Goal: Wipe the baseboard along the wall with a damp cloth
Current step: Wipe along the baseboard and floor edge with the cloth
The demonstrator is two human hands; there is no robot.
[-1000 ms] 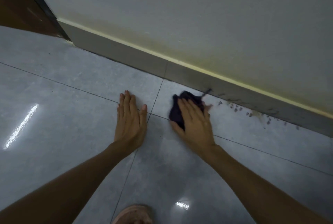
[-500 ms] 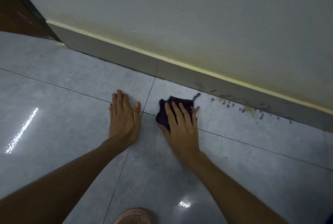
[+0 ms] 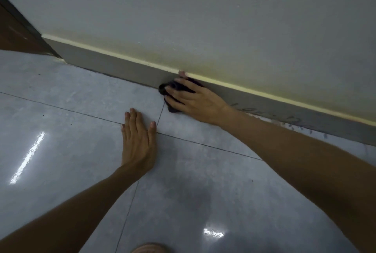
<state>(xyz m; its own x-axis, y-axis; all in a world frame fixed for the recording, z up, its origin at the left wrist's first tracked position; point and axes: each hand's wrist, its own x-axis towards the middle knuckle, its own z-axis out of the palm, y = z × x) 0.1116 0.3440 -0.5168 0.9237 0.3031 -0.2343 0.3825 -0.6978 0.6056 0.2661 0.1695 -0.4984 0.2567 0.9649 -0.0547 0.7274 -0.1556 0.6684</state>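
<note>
Grey baseboard point(image 3: 126, 68) with a pale yellow top edge runs from upper left to right of frame. At centre, the right hand point(image 3: 191, 100) presses a crumpled dark purple cloth point(image 3: 173, 87) against it, fingers spread over the cloth. Below, the left hand point(image 3: 138, 140) lies open, flat on the glossy grey tiled floor point(image 3: 61, 110).

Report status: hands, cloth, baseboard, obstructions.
Left hand flat on grey tiled floor, empty. Right hand pressing dark crumpled cloth against grey baseboard. Path leftward unobstructed.
</note>
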